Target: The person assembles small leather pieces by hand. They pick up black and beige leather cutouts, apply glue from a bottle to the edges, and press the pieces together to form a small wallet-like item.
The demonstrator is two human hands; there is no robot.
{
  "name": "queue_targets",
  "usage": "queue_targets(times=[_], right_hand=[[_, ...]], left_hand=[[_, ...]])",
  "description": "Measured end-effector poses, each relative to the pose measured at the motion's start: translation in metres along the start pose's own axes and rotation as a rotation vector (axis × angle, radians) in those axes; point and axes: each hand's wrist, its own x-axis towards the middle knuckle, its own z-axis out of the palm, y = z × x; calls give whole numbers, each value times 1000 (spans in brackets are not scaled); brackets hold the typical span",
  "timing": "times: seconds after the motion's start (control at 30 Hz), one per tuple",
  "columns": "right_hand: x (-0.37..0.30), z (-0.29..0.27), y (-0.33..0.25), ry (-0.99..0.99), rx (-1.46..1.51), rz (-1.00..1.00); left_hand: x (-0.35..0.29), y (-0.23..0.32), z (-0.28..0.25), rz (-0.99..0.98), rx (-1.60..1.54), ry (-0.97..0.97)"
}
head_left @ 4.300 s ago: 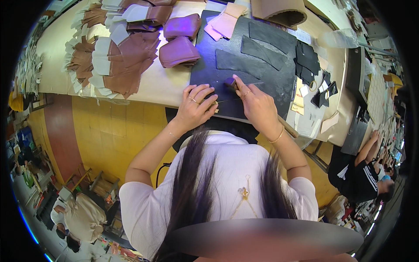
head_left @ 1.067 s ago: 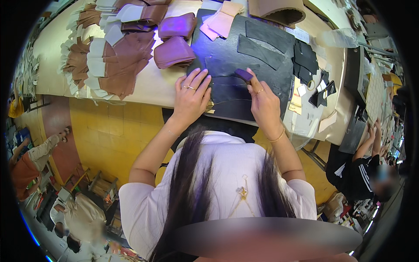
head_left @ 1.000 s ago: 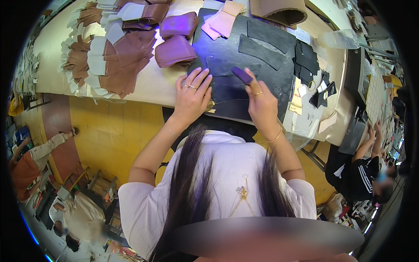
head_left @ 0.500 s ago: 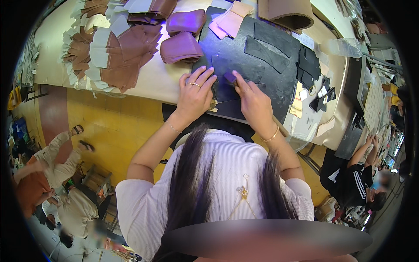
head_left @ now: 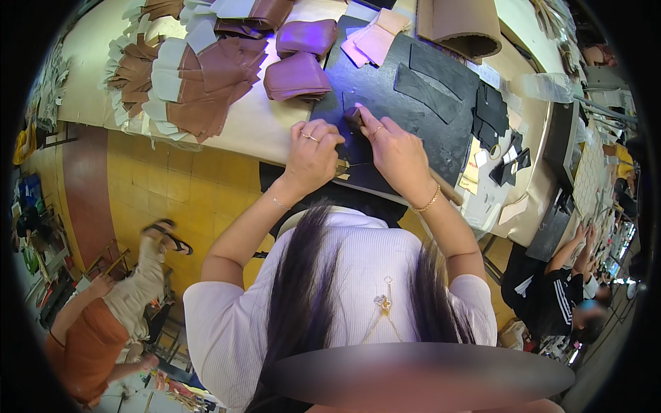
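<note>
Dark block (head_left: 353,118): located just above the centre of the frame, over the left part of the black board (head_left: 451,141). Layout runs left to right.

Upper left: fanned brown pieces (head_left: 220,82) with pale ends lie on the counter (head_left: 244,131). To their right, a brown stack (head_left: 296,76) sits at the board's left edge.

Centre: the left hand (head_left: 313,151) is at the near-left corner of the board, apart from the block. Its fingers are curled close together; whether they pinch anything cannot be told. The right hand (head_left: 399,155) has its fingers clamped on the block. Contact between block and surface is hidden.

Right of centre: a dark curved piece (head_left: 423,94) lies flat on the board, well clear of the left hand. Farther right, a black stack (head_left: 490,113) rests by the board's right edge.

Handling, as judged from this grip: hold the block firmly and level, apply even pressure, and move it in short, controlled strokes. Left fingers are best placed outside its path. A tilted block could crease or shift thin material.
</note>
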Motion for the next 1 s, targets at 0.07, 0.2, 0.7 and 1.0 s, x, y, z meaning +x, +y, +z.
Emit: queue_targets(times=[0.07, 0.2, 0.7, 1.0], right_hand=[[6, 0, 2, 34, 9, -13], [17, 2, 6, 6, -12, -15], [32, 8, 17, 117, 74, 39], [-5, -5, 28, 165, 33, 187]], left_hand=[[3, 1, -1, 29, 30, -14], [8, 6, 0, 16, 78, -3], [11, 8, 3, 30, 202, -99], [14, 4, 2, 45, 171, -139]])
